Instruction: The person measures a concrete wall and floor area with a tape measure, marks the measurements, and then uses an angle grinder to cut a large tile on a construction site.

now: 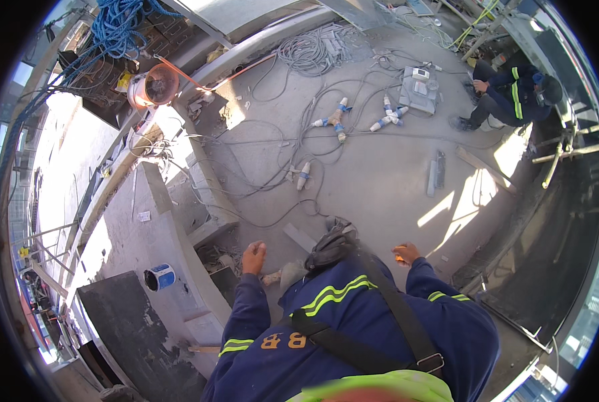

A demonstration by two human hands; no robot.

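Observation:
My left hand [254, 257] hangs at waist height beside the low concrete kerb, its fingers curled closed; whether anything is inside them is hidden. In front of my right side, my right hand [407, 253] is closed around a small orange object [400, 258], mostly covered by the fingers. A dark bag or pouch [334, 244] hangs at my front between the two hands. On the dusty floor ahead lie grey cables with white-and-blue multi-way plug connectors [339, 120], a second such cluster [388, 115] and a smaller one [304, 175].
A co-worker [524, 94] crouches at the far right, near a grey board [420, 94] carrying small devices. Coiled cable [313, 53], an orange bucket [155, 87] and blue rope [115, 30] lie farther off. A blue-white can [160, 277] sits left; a plank [484, 167] lies right.

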